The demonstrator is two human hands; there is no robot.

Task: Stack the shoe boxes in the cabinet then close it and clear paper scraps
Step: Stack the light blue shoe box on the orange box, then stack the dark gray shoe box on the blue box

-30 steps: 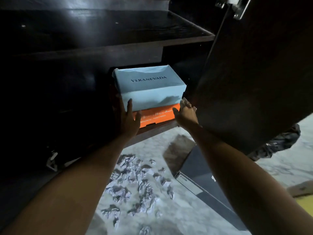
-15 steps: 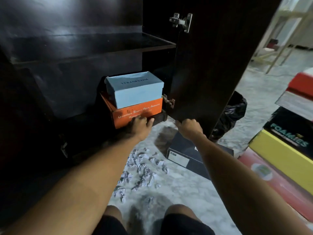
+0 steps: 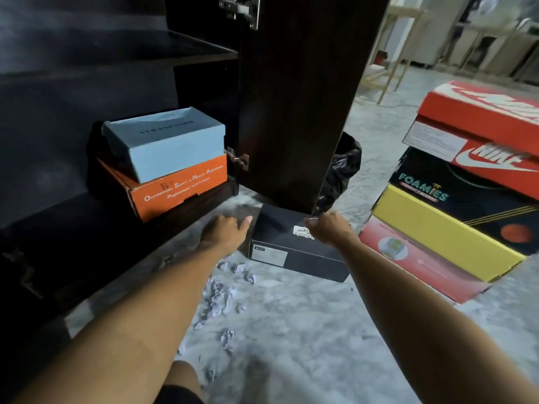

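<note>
Neither grip is holding anything. The left hand reaches out low over the floor with fingers loosely extended, just left of the black shoe box; whether its fingertips touch the box's left side cannot be told. The right hand hangs over the right part of that box's lid, fingers relaxed and pointing left, near a small white label; contact with the lid is unclear.

The black shoe box lies on the floor directly below the bottom edge of the open cabinet door, with a white sticker on its near end. Inside the cabinet, on the lowest shelf at the right end, an orange shoe box sits with a light blue shoe box stacked on top of it, the blue one smaller and set toward the back left of the orange lid. The shelf above them is dark.

To the right, well apart from the cabinet, a stack of boxes stands on the floor: a pink box at the bottom, a yellow box on it, a black Foamies box above, and a red Nike box on top. A black plastic bag sits behind the door's edge. Crumpled paper scraps are scattered on the floor between the forearms, near the cabinet's front.
</note>
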